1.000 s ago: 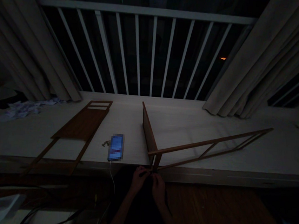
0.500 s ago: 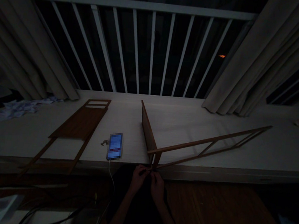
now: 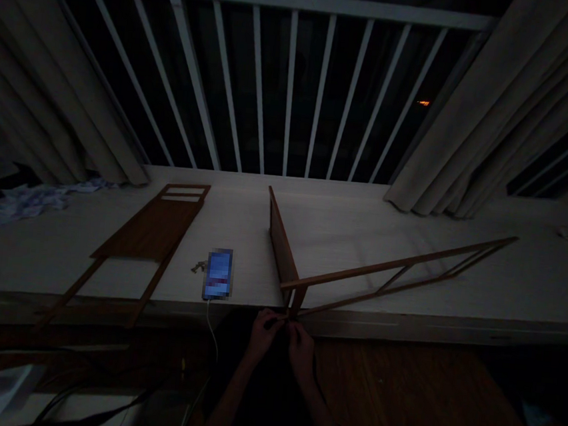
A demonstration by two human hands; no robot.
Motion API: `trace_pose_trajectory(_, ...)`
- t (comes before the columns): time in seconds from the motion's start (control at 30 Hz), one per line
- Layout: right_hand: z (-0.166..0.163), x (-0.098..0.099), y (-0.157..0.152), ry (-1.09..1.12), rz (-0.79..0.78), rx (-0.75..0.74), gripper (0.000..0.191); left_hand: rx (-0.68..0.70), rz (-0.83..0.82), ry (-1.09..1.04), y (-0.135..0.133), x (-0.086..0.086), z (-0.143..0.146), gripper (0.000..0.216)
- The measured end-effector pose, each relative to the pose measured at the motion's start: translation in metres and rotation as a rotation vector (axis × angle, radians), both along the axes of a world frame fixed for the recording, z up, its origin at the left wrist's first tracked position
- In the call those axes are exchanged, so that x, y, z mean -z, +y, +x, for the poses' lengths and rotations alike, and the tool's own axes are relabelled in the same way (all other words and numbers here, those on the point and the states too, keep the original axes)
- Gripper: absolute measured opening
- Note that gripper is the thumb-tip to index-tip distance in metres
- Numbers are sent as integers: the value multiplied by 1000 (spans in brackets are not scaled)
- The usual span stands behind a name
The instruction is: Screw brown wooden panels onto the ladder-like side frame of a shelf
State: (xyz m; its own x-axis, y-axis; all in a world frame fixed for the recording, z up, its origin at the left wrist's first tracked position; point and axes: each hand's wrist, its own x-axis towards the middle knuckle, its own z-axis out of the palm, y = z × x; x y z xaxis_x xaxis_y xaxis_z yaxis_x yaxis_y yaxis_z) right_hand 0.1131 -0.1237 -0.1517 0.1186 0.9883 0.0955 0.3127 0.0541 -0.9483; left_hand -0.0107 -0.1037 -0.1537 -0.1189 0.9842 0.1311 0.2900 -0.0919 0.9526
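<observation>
The scene is very dark. A wooden frame piece (image 3: 389,270) with slats lies tilted on the pale ledge (image 3: 352,233), joined at its near corner to an upright wooden panel (image 3: 278,242). My left hand (image 3: 263,335) and my right hand (image 3: 300,348) are close together at that near corner, at the ledge's front edge. Both hands have their fingers curled in a pinch around something small that I cannot make out.
A second wooden panel with legs (image 3: 145,240) lies flat to the left. A lit phone (image 3: 218,274) on a white cable rests beside a small metal item (image 3: 199,266). Crumpled paper (image 3: 39,197) lies far left. Curtains flank a white railing (image 3: 286,86). Wooden floor is below.
My hands have stayed at the frame's near corner with only small finger motion. The camera has tilted slightly, so the whole scene sits a little higher in view.
</observation>
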Motion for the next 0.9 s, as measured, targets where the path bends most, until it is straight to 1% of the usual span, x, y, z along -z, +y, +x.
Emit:
trace_pose_trajectory(0.13,0,-4,-1,29,1,-18,37,4,12,6,0,0,-1,23)
trace_pose_trajectory(0.27,1,-4,-2,49,-10,-17,37,4,10,8,1,4,-3,23)
trace_pose_trajectory(0.4,2,-1,-2,55,-3,-18,36,-17,4,5,2,8,-2,24)
trace_pose_trajectory(0.57,1,7,1,82,14,-24,32,3,20,20,1,8,-2,22)
trace_pose_trajectory(0.7,-1,9,3,73,31,-21,28,-2,29,42,0,6,-2,21)
trace_pose_trajectory(0.9,-3,4,1,34,66,-36,30,0,12,33,-1,-1,-1,20)
